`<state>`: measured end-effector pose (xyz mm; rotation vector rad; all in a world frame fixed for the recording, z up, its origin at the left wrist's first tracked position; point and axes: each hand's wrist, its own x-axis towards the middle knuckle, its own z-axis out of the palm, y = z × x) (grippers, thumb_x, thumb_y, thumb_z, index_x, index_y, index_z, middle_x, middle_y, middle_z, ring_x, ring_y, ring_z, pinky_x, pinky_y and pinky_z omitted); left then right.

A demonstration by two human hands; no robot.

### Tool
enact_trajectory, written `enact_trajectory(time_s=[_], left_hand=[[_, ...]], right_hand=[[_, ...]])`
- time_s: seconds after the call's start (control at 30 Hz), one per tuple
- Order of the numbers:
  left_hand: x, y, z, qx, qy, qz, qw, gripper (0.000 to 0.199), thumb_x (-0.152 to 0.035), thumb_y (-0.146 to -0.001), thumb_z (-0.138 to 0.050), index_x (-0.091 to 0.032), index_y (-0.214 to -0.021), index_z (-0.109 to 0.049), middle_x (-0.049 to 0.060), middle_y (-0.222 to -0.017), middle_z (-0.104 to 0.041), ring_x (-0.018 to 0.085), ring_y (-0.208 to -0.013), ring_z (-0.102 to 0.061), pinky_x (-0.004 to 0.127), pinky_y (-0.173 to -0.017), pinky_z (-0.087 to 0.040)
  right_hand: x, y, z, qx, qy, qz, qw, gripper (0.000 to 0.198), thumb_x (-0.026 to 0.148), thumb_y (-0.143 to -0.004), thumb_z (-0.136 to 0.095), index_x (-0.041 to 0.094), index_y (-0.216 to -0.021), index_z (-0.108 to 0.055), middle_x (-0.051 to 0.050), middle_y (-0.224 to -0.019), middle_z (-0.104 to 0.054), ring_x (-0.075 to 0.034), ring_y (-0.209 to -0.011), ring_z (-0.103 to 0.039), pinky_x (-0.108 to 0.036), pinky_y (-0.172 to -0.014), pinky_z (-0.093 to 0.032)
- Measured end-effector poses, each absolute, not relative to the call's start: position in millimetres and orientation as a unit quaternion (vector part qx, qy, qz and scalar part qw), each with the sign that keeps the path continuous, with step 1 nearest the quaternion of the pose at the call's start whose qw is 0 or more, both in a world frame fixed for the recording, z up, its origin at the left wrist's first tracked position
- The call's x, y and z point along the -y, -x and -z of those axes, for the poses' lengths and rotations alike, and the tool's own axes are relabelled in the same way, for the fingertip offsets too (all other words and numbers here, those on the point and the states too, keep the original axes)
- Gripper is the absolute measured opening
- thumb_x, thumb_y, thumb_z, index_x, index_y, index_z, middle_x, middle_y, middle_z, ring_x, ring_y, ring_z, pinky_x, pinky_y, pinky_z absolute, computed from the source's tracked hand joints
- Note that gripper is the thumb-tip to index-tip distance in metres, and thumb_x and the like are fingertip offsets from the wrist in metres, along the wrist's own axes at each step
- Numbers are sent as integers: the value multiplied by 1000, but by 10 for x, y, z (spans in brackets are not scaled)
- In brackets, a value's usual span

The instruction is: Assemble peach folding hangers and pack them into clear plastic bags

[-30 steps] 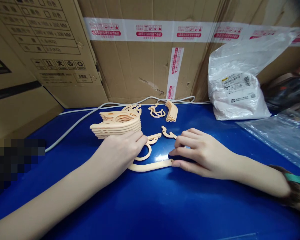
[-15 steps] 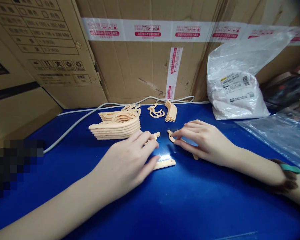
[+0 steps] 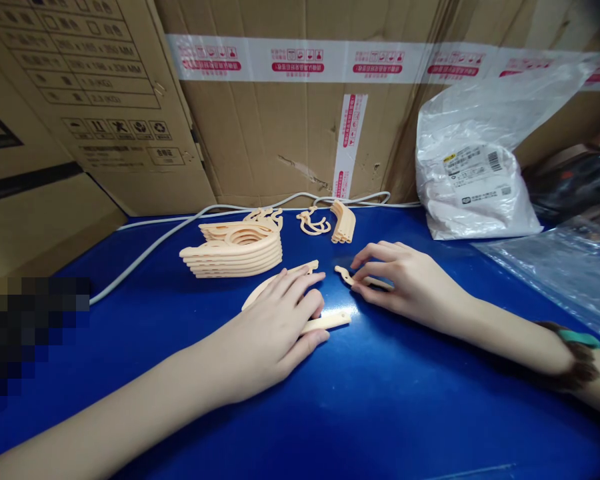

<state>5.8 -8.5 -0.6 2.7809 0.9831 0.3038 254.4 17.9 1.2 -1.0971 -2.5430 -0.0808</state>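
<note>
We get a moderate, fairly even light, seemingly from above, which flares white on the glossy blue table (image 3: 360, 413) between the left hand (image 3: 275, 327) and the right hand (image 3: 407, 277). Soft shadow gathers beneath the right forearm (image 3: 510, 347). The plastic bag (image 3: 477, 180) catches scattered highlights, while the upper right corner sinks into dark blur. Print on the left carton (image 3: 115, 100) looks smeared to us (we can make out only part of it). The wide view stretches both forearms toward the edges, and coarse dark squares (image 3: 35, 340) cover a patch at the lower left.
</note>
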Motion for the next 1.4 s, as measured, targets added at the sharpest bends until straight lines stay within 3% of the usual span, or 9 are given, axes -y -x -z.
enact_trajectory(time_s=[0.2, 0.3, 0.5, 0.67, 0.77, 0.87, 1.1, 1.23, 1.4], left_hand=[[68, -47, 15, -328, -934, -107, 93, 23, -35, -101, -38, -19, -96, -53, 15, -145, -45, 27, -145, -25, 51, -115, -31], [55, -41, 3, -330, -930, -130, 102, 23, -36, -102, -36, -19, -94, -50, 15, -147, -42, 25, -144, -28, 50, -115, -32], [45, -47, -13, -344, -916, -162, 129, 21, -33, -102, -34, -20, -91, -46, 15, -138, -51, 25, -142, -31, 50, -112, -35], [39, -47, -2, -333, -917, -171, 139, 17, -31, -102, -34, -21, -93, -44, 16, -138, -50, 23, -143, -30, 49, -111, -35], [40, -44, -8, -337, -916, -163, 145, 16, -30, -103, -33, -21, -94, -42, 17, -142, -47, 23, -142, -31, 49, -111, -36], [42, -38, -11, -343, -914, -161, 146, 14, -30, -103, -32, -21, -98, -41, 17, -145, -43, 22, -142, -32, 47, -111, -35], [38, -36, 13, -355, -906, -169, 157, 14, -31, -103, -32, -20, -106, -40, 16, -147, -41, 21, -141, -33, 46, -112, -36], [28, -35, 32, -352, -909, -168, 147, 17, -30, -103, -33, -19, -112, -41, 16, -149, -38, 20, -143, -30, 46, -113, -33], [6, -33, 44, -326, -930, -139, 94, 30, -31, -104, -27, -15, -110, -53, 15, -150, -38, 22, -144, -27, 47, -117, -29]], right_hand=[[-174, -2513, -41, 872, 400, -114, 258, 3, 18, -82, -60, 19, -81, -62, -5, -96, -67, -18, -89, -63, -30, -79, -49], [-145, -2511, -81, 855, 418, -155, 265, 1, 19, -84, -56, 19, -83, -56, -2, -85, -66, -16, -78, -62, -28, -71, -47], [-83, -2511, -126, 852, 443, -156, 230, 23, 35, -99, -35, 22, -82, -43, 5, -57, -50, -13, -49, -47, -25, -50, -33], [-62, -2497, -110, 882, 430, -101, 164, 29, 39, -103, -29, 21, -98, -51, 2, -63, -59, -15, -50, -55, -26, -51, -36], [-63, -2491, -89, 903, 394, -93, 147, 33, 37, -104, -27, 21, -103, -56, -4, -83, -69, -18, -69, -66, -27, -60, -43], [-57, -2484, -84, 913, 367, -98, 148, 32, 34, -104, -29, 20, -102, -58, -6, -94, -70, -18, -80, -67, -27, -67, -45], [-5, -2481, -126, 914, 366, -103, 140, 35, 34, -102, -30, 17, -96, -60, 1, -62, -58, -13, -50, -54, -25, -52, -36], [7, -2471, -108, 912, 375, -97, 135, 38, 41, -101, -34, 15, -95, -62, -1, -63, -62, -14, -52, -58, -25, -51, -34], [2, -2453, -61, 908, 394, -78, 120, 37, 43, -100, -36, 15, -101, -61, -3, -67, -67, -16, -56, -63, -25, -51, -35]])
